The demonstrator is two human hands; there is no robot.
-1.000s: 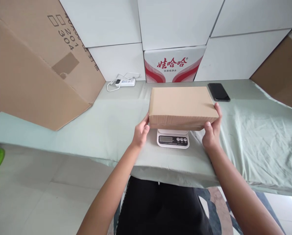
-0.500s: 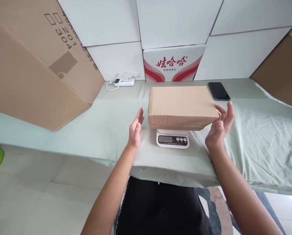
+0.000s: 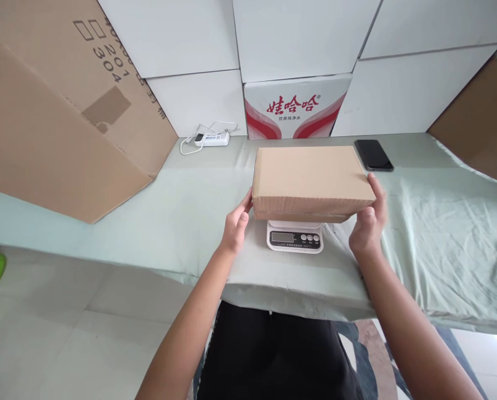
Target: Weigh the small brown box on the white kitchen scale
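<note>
A desk [image 3: 440, 233] under a pale green cloth carries a flat cardboard box [image 3: 311, 180], which rests on a small white scale [image 3: 295, 238] near the front edge. The left hand [image 3: 235, 222] and right hand [image 3: 369, 219], fingers spread, press against the box's two short ends. A black phone [image 3: 373, 154] lies just behind.

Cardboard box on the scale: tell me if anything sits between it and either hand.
Nothing visible does. The left hand touches the near left end of the cardboard box, the right hand its near right end. The box rests on the scale.
</note>
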